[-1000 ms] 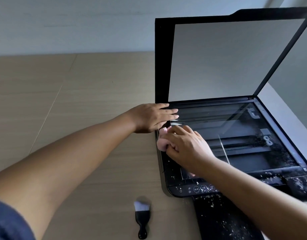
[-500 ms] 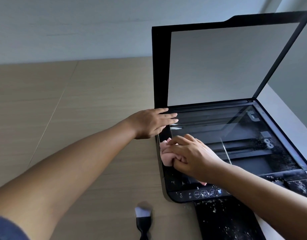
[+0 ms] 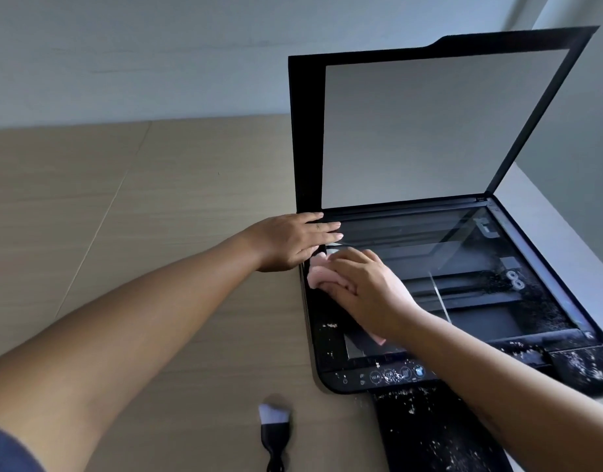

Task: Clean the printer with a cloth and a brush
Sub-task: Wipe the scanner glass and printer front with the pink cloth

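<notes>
Right hand (image 3: 364, 287) fingers curled on pink cloth (image 3: 318, 275) at printer (image 3: 330, 338) glass's left edge, left hand (image 3: 293, 241) flat just beyond; brush (image 3: 275, 434) lies nearer left arm.

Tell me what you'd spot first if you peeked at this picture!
The big black printer lid stands wide open at the right, above the scanner glass. At the glass's left edge the right hand holds a bunched pink cloth down, while the left hand rests flat on the corner of the printer beside it. White crumbs speckle the printer's front, and a small black brush lies on the wooden table nearby.
</notes>
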Demonstrator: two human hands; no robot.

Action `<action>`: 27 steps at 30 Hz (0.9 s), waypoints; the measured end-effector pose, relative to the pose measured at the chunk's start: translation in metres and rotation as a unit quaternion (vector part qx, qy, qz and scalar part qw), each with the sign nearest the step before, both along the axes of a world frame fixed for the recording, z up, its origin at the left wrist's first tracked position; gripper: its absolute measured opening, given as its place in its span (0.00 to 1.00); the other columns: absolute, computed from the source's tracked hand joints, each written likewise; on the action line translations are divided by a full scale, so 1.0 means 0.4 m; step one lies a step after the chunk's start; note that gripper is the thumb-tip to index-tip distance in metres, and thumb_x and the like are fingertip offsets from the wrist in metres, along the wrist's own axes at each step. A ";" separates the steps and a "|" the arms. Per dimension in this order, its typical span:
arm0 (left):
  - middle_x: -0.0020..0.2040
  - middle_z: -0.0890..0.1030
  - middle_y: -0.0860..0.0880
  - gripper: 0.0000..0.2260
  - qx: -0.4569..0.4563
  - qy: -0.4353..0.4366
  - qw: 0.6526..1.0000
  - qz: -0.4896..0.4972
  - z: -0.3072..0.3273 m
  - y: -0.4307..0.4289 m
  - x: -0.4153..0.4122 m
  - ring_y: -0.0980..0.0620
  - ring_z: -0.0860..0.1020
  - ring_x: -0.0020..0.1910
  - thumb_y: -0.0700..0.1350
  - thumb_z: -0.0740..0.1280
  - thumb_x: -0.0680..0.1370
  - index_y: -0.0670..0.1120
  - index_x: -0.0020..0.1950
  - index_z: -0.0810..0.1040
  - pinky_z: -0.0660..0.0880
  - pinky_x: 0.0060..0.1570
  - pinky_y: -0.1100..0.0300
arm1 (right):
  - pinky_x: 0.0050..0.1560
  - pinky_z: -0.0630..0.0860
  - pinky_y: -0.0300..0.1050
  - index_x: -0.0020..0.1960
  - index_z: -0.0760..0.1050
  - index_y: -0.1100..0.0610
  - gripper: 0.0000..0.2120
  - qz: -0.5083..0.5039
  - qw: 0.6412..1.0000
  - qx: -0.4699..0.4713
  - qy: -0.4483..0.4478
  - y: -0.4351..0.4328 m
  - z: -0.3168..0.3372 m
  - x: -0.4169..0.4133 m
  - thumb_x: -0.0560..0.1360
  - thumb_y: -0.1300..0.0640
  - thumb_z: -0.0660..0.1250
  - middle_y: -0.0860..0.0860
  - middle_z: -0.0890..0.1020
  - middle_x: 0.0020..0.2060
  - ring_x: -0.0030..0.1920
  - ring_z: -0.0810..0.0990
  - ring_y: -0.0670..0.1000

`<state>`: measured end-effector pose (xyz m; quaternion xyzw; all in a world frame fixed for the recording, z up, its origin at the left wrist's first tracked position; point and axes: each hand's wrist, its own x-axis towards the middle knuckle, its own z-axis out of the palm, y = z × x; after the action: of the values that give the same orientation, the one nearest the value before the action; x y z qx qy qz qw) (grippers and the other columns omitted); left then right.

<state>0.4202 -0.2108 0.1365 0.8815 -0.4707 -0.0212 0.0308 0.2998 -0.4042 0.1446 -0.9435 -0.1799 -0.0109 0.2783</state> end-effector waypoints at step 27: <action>0.78 0.57 0.54 0.20 -0.094 0.072 0.975 0.188 -0.031 -0.088 -0.117 0.47 0.49 0.78 0.50 0.55 0.82 0.57 0.75 0.62 0.44 0.75 0.53 | 0.49 0.74 0.47 0.58 0.73 0.40 0.15 0.089 0.990 -0.104 -0.020 -0.023 0.003 -0.148 0.74 0.39 0.57 0.39 0.75 0.56 0.50 0.71 0.49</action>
<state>0.3735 -0.2458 0.1243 0.9436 -0.2925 -0.0341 0.1512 0.2408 -0.4132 0.1456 -0.9471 -0.2687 0.0132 0.1748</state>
